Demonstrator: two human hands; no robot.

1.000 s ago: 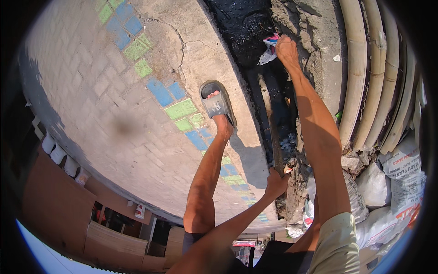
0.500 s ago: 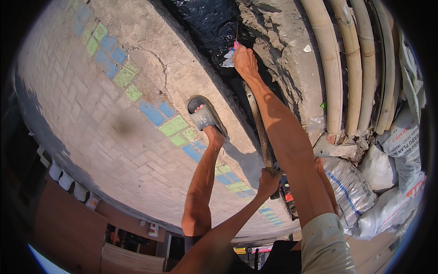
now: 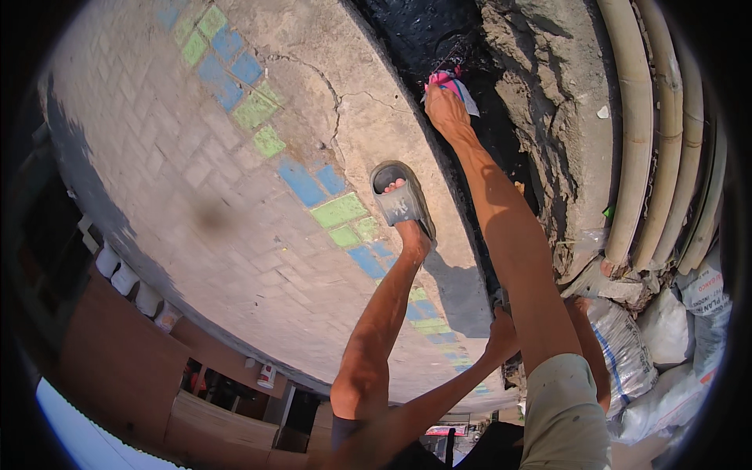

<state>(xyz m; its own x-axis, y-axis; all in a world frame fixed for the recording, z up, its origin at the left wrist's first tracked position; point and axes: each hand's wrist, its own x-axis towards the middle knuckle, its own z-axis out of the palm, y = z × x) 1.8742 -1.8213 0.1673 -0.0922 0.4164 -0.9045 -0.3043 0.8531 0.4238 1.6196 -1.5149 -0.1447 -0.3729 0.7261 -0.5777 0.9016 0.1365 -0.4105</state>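
My right hand is closed on a pink, white and blue plastic scrap, held over dark sludge in a narrow drain, near its left edge. My left hand is lower down, closed around a wooden pole, which is mostly hidden behind my right forearm. My foot in a grey slide sandal rests on the concrete edge left of the drain.
Paving with blue and green blocks spreads to the left, bordered by pale sacks and brown boards. Crumbled concrete lines the drain's right side, with curved bamboo poles beyond and filled sacks at lower right.
My right hand has moved with the plastic scrap from the drain's right side across to its left edge. My left hand still grips the pole, now more covered by my right forearm.
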